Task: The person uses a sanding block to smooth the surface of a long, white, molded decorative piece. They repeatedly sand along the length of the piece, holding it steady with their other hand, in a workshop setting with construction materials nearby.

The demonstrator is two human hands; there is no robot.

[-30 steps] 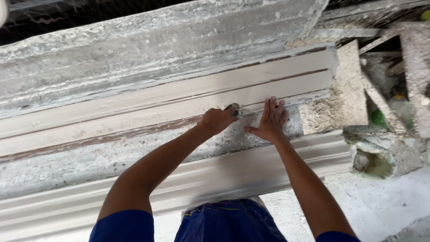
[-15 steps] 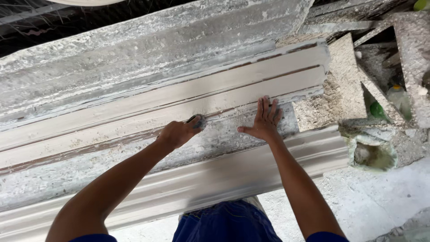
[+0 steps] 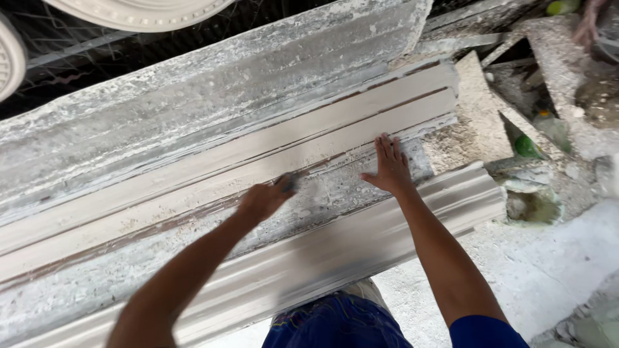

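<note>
looking down, we see two bare arms over a long plaster-caked workbench point(image 3: 161, 122) with a pale grooved moulding strip point(image 3: 213, 177) lying along it. our left hand point(image 3: 263, 200) is closed around a small dark tool point(image 3: 289, 183) pressed at the strip's lower edge — blurred, so we cannot tell what kind. our right hand point(image 3: 389, 169) lies open, fingers spread flat on the crusted surface just below the strip. a second moulding, a white cornice point(image 3: 361, 241), runs along the near edge between us and the strip. two round plaster medallions point(image 3: 138, 9) are cut off at the top-left — rubble and a green bottle point(image 3: 527, 147) sit at right.
</note>
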